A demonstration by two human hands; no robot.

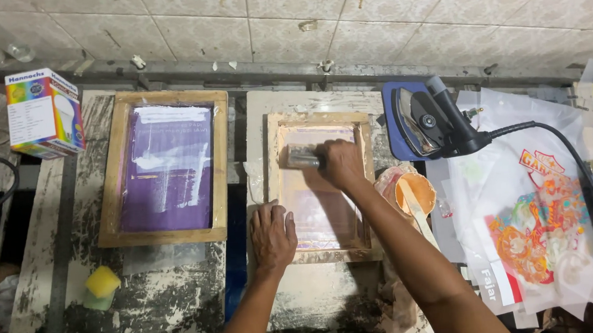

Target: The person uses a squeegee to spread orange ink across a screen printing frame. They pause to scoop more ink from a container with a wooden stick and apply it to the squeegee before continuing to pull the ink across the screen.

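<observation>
A small wooden printing frame [281,188] with a pinkish mesh lies in the middle of the worn table. My right hand [339,162] grips a squeegee [301,156] and presses it on the mesh near the frame's far end. My left hand [272,235] rests flat on the frame's near left corner, fingers spread, holding nothing.
A larger wooden frame with purple mesh [165,166] lies to the left. A yellow-green sponge [101,286] sits near the front left, a colourful box [43,112] at the far left. An orange paste cup with stick [415,195], an iron [423,121] and printed sheets [541,234] lie right.
</observation>
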